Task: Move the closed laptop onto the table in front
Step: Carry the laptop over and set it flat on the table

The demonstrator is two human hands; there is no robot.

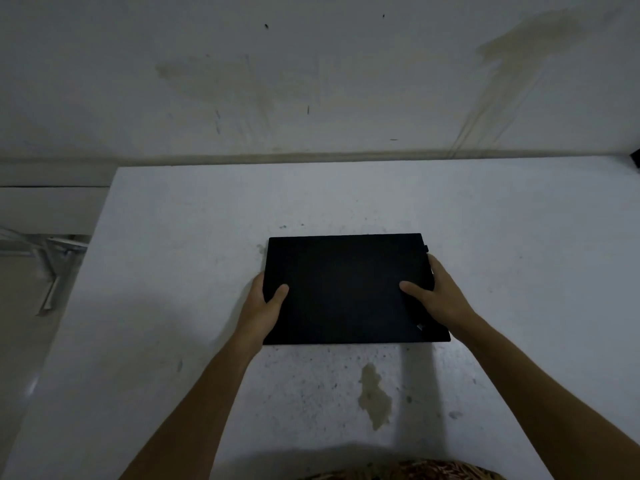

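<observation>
A closed black laptop (349, 289) lies flat over the middle of the white table (173, 271). My left hand (265, 306) grips its left edge, thumb on the lid. On the opposite side, my right hand (438, 292) holds the right edge with the thumb lying across the lid. The fingers of both hands are hidden under the laptop. I cannot tell whether the laptop rests on the table or hovers just above it.
A stained white wall (311, 81) rises right behind the table's far edge. The table's left edge drops to the floor, where a metal frame (48, 258) stands. A brownish stain (375, 396) marks the tabletop near me. A small dark object (635, 157) sits at the far right.
</observation>
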